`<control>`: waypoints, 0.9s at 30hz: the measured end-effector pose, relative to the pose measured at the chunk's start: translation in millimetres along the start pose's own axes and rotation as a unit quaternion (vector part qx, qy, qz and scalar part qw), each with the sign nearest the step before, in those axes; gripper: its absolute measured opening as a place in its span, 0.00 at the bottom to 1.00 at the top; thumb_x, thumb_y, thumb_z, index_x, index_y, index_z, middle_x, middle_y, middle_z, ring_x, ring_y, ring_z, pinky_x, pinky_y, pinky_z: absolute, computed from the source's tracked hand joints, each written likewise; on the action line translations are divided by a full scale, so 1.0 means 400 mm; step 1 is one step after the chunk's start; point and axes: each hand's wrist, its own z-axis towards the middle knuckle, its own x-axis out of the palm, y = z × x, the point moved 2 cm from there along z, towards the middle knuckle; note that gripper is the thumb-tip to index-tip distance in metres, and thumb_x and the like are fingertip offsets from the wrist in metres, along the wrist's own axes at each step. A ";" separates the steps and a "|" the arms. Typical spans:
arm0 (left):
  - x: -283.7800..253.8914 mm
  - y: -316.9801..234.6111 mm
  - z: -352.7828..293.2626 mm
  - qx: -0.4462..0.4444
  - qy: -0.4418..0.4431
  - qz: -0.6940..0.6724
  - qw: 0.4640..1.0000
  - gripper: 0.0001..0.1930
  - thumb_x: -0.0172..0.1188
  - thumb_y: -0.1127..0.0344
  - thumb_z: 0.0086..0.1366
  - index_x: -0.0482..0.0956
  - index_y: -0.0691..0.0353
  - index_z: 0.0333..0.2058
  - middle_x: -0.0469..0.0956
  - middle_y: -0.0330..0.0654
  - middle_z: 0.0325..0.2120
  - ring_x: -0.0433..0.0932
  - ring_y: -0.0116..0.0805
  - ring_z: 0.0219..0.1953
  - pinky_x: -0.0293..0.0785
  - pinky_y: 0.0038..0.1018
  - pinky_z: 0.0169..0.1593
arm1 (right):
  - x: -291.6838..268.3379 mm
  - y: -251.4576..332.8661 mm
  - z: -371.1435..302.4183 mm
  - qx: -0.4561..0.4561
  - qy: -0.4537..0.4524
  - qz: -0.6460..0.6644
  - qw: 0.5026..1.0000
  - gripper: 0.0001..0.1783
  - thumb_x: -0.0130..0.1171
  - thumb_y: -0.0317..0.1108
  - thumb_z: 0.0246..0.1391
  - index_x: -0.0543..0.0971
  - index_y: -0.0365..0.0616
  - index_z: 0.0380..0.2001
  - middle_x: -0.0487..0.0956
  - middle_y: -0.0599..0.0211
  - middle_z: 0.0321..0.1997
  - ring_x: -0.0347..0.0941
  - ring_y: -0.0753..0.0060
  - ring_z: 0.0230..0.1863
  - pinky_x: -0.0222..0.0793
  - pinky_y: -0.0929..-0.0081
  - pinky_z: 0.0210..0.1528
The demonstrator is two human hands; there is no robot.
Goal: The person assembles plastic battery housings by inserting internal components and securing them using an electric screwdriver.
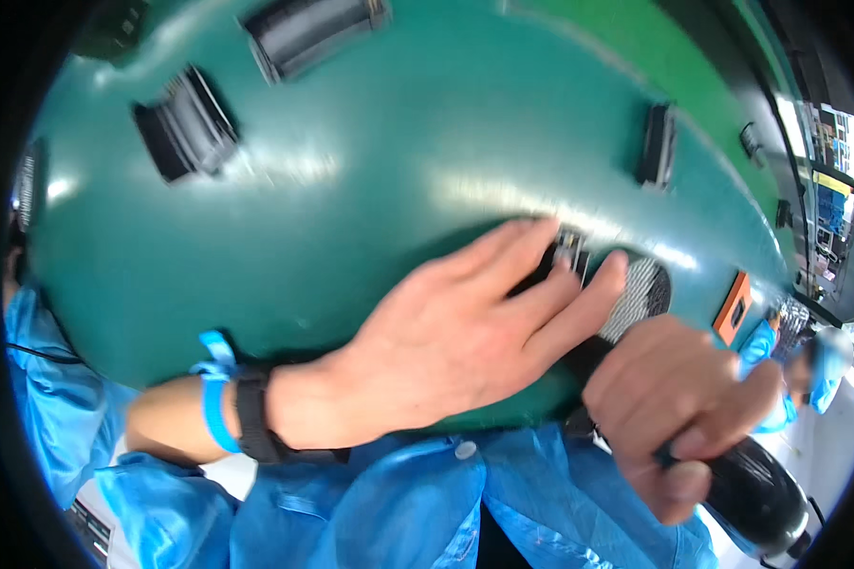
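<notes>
My left hand (446, 332) reaches across the green table from the lower left, a black band and a blue strap round its wrist. Its fingers hold a small black part with bright metal details (571, 248), mostly hidden beneath them. At the lower right, my right hand (669, 403) is closed round a black hand-held tool (759, 493) with a rounded rear end. A rounded, grey-and-black striped piece (643, 299) shows between the two hands, close to my left fingertips. Whether it belongs to the tool, I cannot tell.
Dark channel-shaped housings (188, 125) lie at the far left, with another (657, 147) at the right. An orange piece with a dark opening (733, 308) sits near the right edge. People in blue clothing (788, 379) are at the right; a blue sleeve (52, 379) is at the left.
</notes>
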 end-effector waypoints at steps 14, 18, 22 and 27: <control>-0.177 0.053 0.123 -0.054 -0.023 0.128 0.990 0.31 0.71 0.70 0.51 0.73 0.64 0.56 0.78 0.52 0.49 0.78 0.55 0.50 0.77 0.44 0.55 | -0.073 0.123 -0.168 -0.115 -0.366 0.037 0.923 0.14 0.57 0.34 0.65 0.59 0.47 0.37 0.66 0.67 0.13 0.61 0.71 0.12 0.64 0.68 0.18; -0.268 0.191 0.273 -0.078 -0.115 0.156 0.978 0.46 0.70 0.69 0.57 0.56 0.65 0.72 0.61 0.60 0.69 0.62 0.59 0.70 0.59 0.44 0.72 | -0.107 0.111 -0.161 -0.147 -0.419 0.046 0.895 0.10 0.52 0.32 0.64 0.60 0.49 0.36 0.63 0.70 0.12 0.57 0.72 0.11 0.61 0.68 0.16; -0.243 0.168 0.258 -0.133 -0.122 0.224 0.958 0.40 0.64 0.73 0.59 0.59 0.64 0.70 0.59 0.56 0.70 0.62 0.60 0.69 0.58 0.47 0.71 | -0.100 0.060 -0.124 -0.125 -0.368 0.099 0.916 0.09 0.50 0.26 0.66 0.60 0.47 0.37 0.63 0.69 0.15 0.58 0.74 0.15 0.59 0.69 0.19; -0.096 0.187 0.362 -0.014 -0.068 0.257 0.964 0.35 0.64 0.74 0.59 0.66 0.67 0.65 0.66 0.56 0.65 0.67 0.59 0.63 0.63 0.47 0.66 | -0.132 0.048 -0.138 -0.107 -0.380 0.139 0.908 0.10 0.50 0.22 0.67 0.60 0.45 0.38 0.64 0.70 0.17 0.59 0.78 0.15 0.61 0.74 0.21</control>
